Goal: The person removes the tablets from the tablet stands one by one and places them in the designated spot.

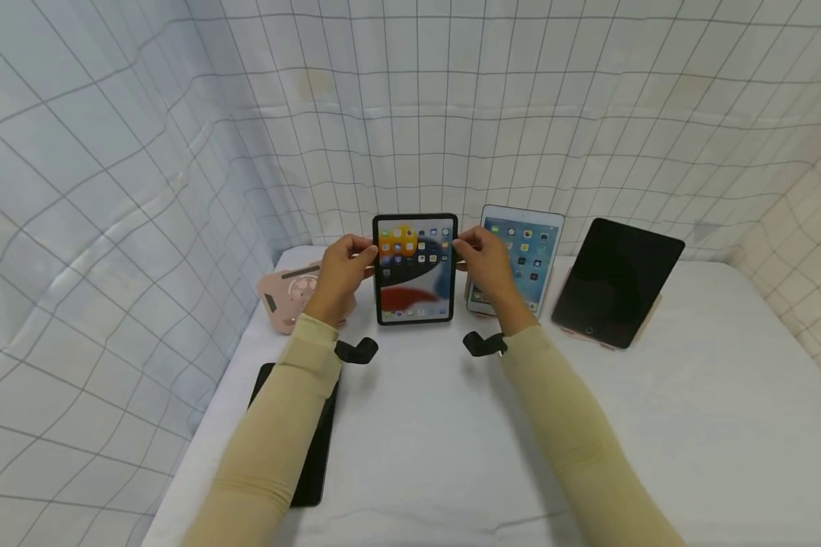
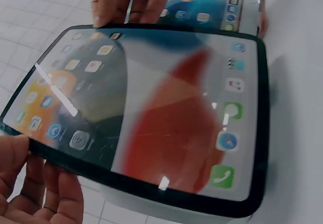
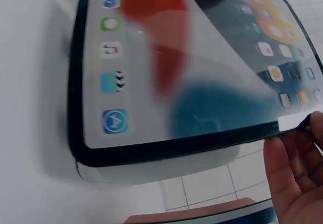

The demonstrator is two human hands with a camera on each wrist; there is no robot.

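A tablet (image 1: 416, 270) with a black rim and a lit home screen stands upright, leaning slightly back, in front of me. My left hand (image 1: 342, 270) pinches its left edge, thumb in front and fingers behind. On the opposite edge, my right hand (image 1: 487, 262) pinches it the same way, near the upper part. A pale, rounded object (image 3: 166, 169) shows behind the lower part of the tablet in the right wrist view, mostly hidden by it. Just beyond my right hand, a white-rimmed tablet (image 1: 530, 258) with a lit screen leans back, partly covered by that hand.
A dark-screened tablet (image 1: 619, 281) leans on a pinkish support at the right. Left of my left hand lies a pink stand (image 1: 283, 300) with cut-outs. A flat black slab (image 1: 315, 463) lies under my left forearm. A gridded white curtain (image 1: 417, 114) closes off the back and sides.
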